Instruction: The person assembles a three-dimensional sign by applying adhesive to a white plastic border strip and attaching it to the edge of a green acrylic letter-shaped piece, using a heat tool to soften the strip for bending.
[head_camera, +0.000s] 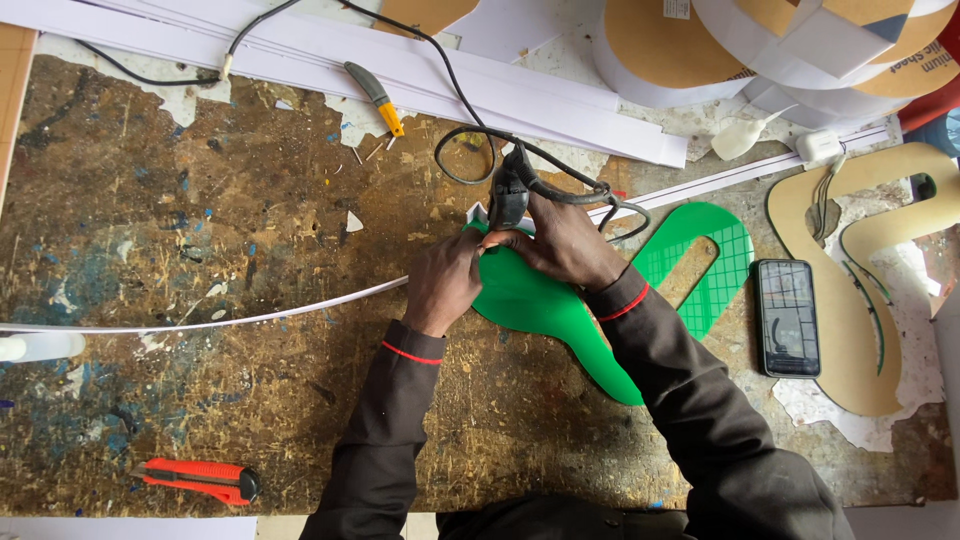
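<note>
Green acrylic sheet, cut into a curved letter-like shape, lies flat near the middle of the table, its lower tail running toward the near edge and its looped part toward the right edge. My left hand presses on the sheet's upper left end, fingers curled down onto it and the white strip that meets it there. My right hand is wrapped closed around a black corded tool, its tip set against the same end of the sheet; the black cable loops away toward the far edge.

Handling, as I judge it: the sheet looks rigid, thin and light, with a glossy face that would slide on the rough board unless pinned from above. Its narrow necks seem the weakest places, so a hold across the broad middle, or at the edges with both hands, appears safest. The white strip is long, thin and flexible, sagging in a bow toward the left edge.

Nearby: a smartphone just right of the sheet, a brown S-shaped cutout at the right edge, a red utility knife at the near left corner, a yellow-tipped knife by the far edge.
</note>
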